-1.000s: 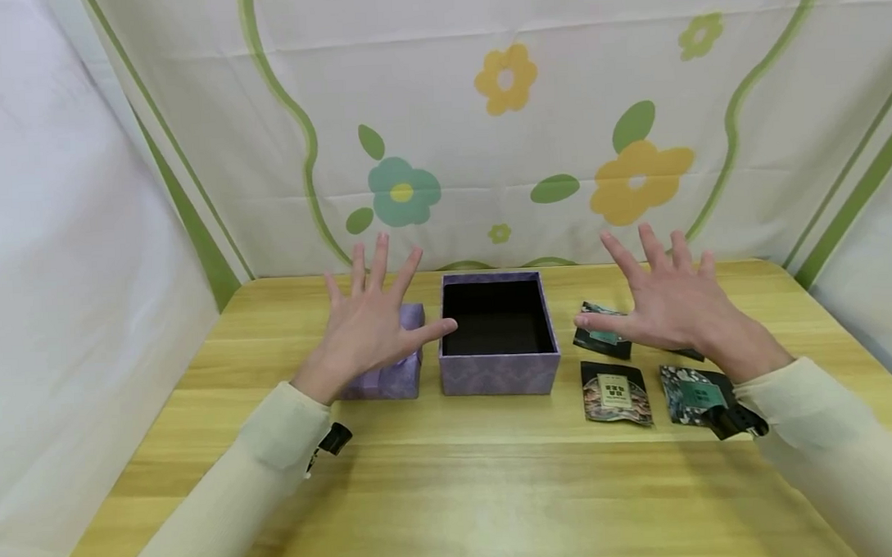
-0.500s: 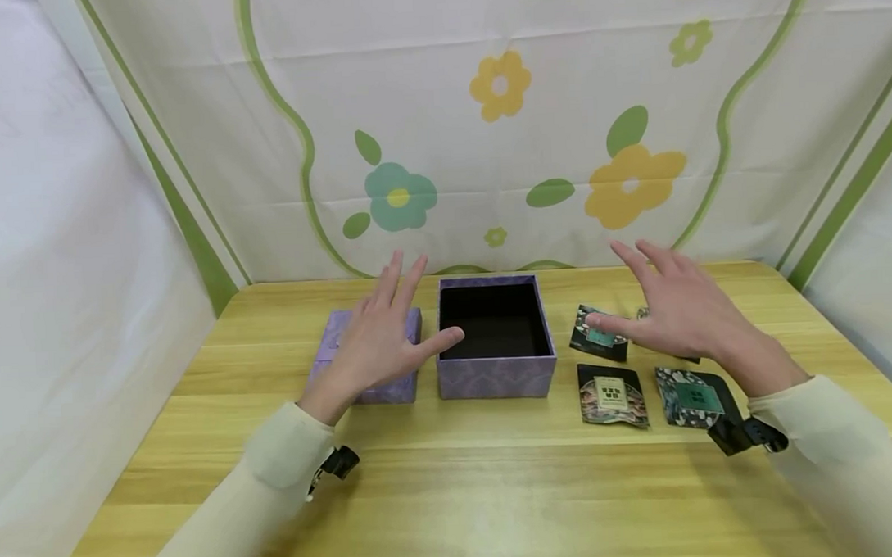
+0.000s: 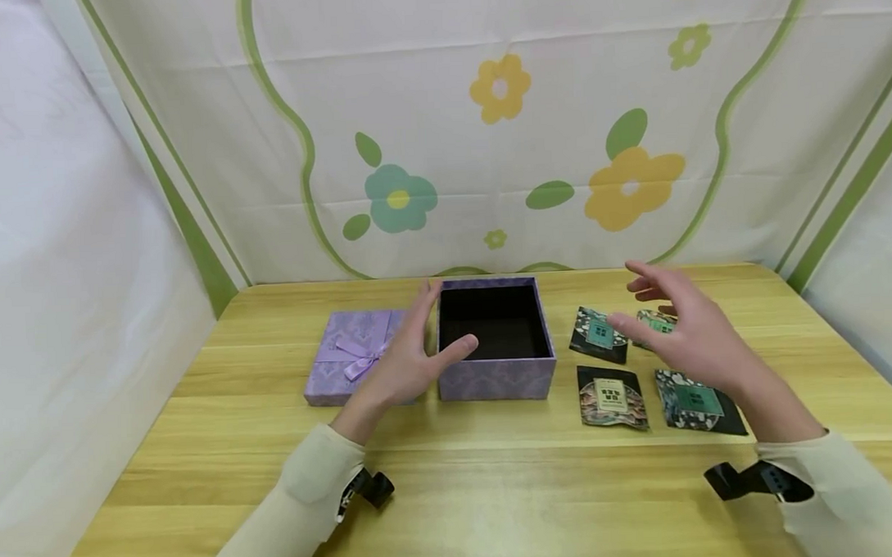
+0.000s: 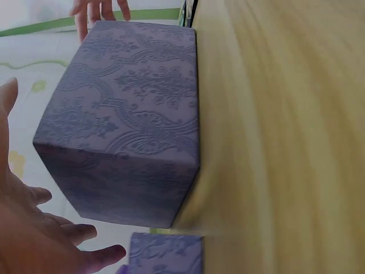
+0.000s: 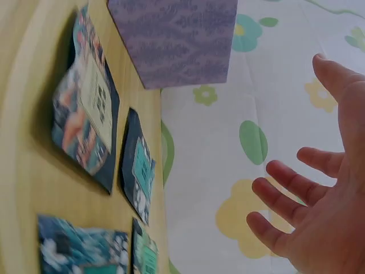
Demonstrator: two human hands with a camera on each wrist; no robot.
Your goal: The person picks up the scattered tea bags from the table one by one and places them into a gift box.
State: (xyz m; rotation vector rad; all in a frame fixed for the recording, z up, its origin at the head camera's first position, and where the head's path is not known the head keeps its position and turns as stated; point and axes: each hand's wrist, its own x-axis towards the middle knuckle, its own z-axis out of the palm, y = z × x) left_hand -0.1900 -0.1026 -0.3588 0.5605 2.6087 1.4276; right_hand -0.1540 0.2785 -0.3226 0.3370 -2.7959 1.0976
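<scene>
- Currently, square purple damask-patterned box (image 3: 497,381), black inside, stands open side up on light wood-grain surface (image 3: 498,498).
- Flat purple patterned lid (image 3: 331,371) with lilac ribbon bow (image 3: 359,360) lies just left of box.
- Four flat dark printed packets (image 3: 612,397) lie two by two, right of box.
- Left hand (image 3: 408,360) spread, thumb out, near box's left wall, apart from it.
- Right hand (image 3: 694,329) spread, fingers slightly bent, over packets.
</scene>
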